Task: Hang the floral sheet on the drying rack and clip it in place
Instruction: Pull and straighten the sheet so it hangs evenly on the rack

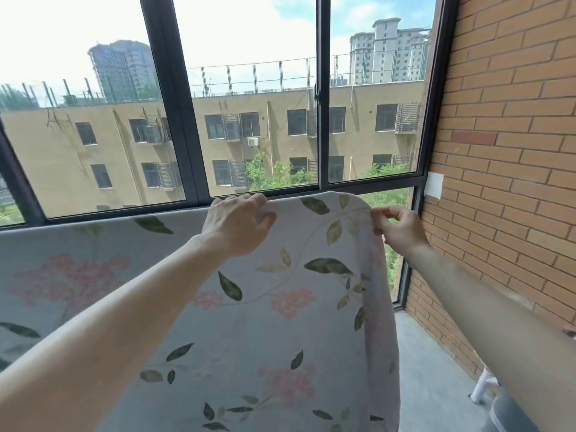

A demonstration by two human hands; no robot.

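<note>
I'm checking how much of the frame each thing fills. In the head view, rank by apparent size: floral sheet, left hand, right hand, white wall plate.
1. floral sheet
2. left hand and right hand: too alike to rank
3. white wall plate

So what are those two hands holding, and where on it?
The floral sheet: the left hand grips its top edge, and the right hand pinches its upper right corner.

Both arms reach forward — left hand [238, 224] curled gripping, right hand [397, 226] pinching.
</note>
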